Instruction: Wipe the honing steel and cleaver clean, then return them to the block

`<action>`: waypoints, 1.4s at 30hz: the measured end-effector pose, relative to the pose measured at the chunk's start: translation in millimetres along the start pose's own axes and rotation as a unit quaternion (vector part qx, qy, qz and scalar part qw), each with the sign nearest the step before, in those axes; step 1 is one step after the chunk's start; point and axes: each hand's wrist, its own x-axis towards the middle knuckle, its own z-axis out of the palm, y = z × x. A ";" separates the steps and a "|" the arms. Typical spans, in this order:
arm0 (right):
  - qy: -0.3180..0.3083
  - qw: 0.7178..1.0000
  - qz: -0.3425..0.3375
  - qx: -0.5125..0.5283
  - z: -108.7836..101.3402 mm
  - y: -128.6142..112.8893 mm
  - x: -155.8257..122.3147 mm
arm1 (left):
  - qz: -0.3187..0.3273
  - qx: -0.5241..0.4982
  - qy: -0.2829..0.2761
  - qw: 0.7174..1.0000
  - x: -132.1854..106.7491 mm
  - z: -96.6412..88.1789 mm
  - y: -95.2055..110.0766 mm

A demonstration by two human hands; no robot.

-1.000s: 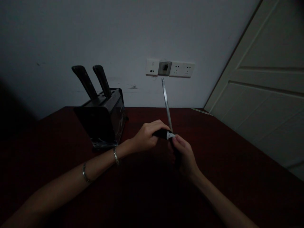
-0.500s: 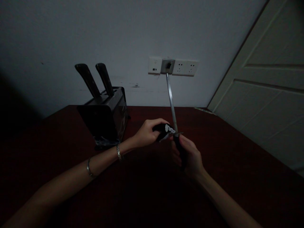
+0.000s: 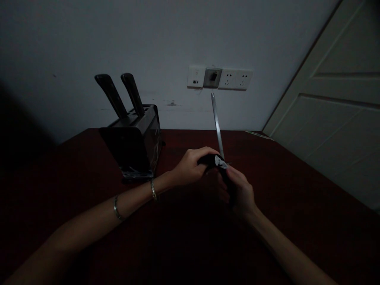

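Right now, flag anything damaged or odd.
A dark scuff marks the wall just right of the knife block, standing out against the pale surface. The metal rod in the right hand looks straight; much of the tabletop is too dark to judge.

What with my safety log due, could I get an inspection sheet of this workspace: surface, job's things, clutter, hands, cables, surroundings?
Surface: dark red tabletop, near part deep in shadow.
Job's things: metal rod with a dark handle, pointing up and away; black-and-white item, apparently cloth, at the rod's base.
Clutter: black block at left, two black handles sticking up from its top; thin pale strip by the far right edge.
Hands: left hand holds the black-and-white item; right hand grips the rod's handle.
Cables: nothing seen.
Surroundings: scuffed wall, wall sockets, panelled door; dim light.
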 end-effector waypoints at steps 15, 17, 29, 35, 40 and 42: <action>-0.045 0.997 0.031 0.048 -4.6 0.2 -1.0 | -0.043 -0.065 0.006 0.997 3.7 -4.6 1.5; -0.050 0.997 0.031 0.051 -5.3 0.3 -0.2 | -0.044 -0.070 0.013 0.996 4.2 -4.5 0.5; -0.046 0.998 0.007 0.047 -5.5 -2.6 4.3 | -0.100 -0.072 0.155 0.980 11.2 -12.8 -17.4; -0.035 0.998 0.006 0.050 -5.7 -2.7 6.7 | -0.115 -0.037 0.238 0.964 15.6 -23.2 -33.7; -0.030 0.999 0.004 0.041 -4.5 -2.7 5.8 | -0.110 0.003 0.180 0.978 12.0 -19.8 -43.9; -0.030 0.999 0.004 0.040 -4.9 -2.4 5.6 | -0.103 0.017 0.157 0.982 10.1 -18.1 -46.3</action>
